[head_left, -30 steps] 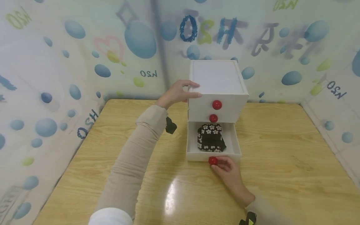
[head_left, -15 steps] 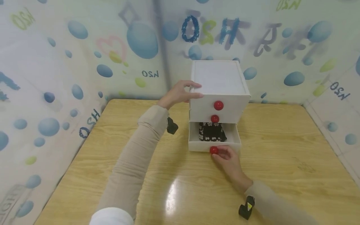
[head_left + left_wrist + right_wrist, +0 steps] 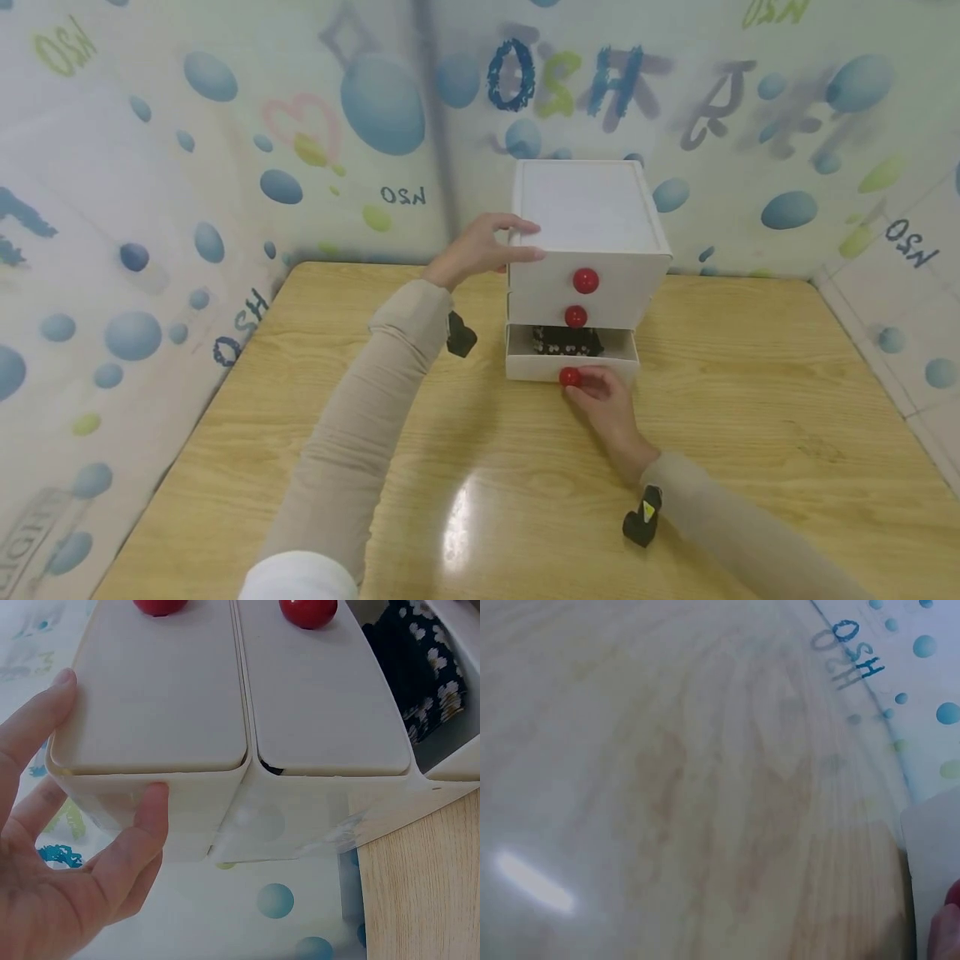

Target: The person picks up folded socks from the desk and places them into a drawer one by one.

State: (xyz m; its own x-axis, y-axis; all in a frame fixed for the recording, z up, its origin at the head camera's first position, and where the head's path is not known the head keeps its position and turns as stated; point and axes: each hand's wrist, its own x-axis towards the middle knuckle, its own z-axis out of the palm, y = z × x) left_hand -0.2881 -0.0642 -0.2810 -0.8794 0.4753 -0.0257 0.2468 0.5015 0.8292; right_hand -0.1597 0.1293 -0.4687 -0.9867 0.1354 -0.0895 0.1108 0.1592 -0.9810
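A small white drawer cabinet with red ball knobs stands on the table. My left hand grips its upper left corner, with fingers spread over the top and side edges, as the left wrist view also shows. My right hand pinches the red knob of the bottom drawer, which stands partly pulled out. Inside lies a folded black cloth with white flowers, its rear part hidden under the drawers above. The two upper drawers are closed. Only fingertips of the right hand show in the right wrist view.
The wooden table extends around the cabinet on both sides and in front. A wall covering with blue bubbles and lettering rises right behind the table's back edge and along both sides.
The right hand has pushed the bottom drawer inward by its knob, so less of the flowered cloth shows. The left hand keeps its hold on the cabinet corner.
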